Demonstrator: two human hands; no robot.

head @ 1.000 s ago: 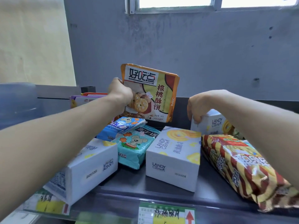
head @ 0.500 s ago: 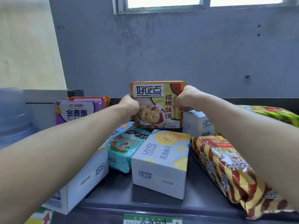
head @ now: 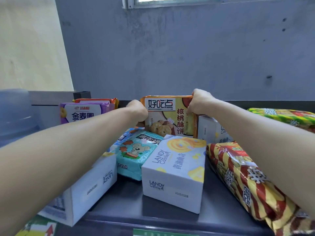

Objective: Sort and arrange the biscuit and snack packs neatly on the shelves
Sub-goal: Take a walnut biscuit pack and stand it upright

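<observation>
An orange walnut-biscuit pack stands upright at the back middle of the dark shelf. My left hand grips its left edge and my right hand grips its upper right corner. In front of it a white Landy box lies flat beside a teal mouse-print pack. Under my left forearm sits a second white Landy box. A third white box stands behind my right arm, partly hidden.
A purple pack and an orange pack stand at the back left. A long red-and-yellow striped bag lies on the right, a green-yellow bag behind it. A blue water jug is far left. Price labels line the shelf's front edge.
The orange pack came down from raised and tilted to upright at the shelf's back. My right hand left the white box and took the pack's right corner.
</observation>
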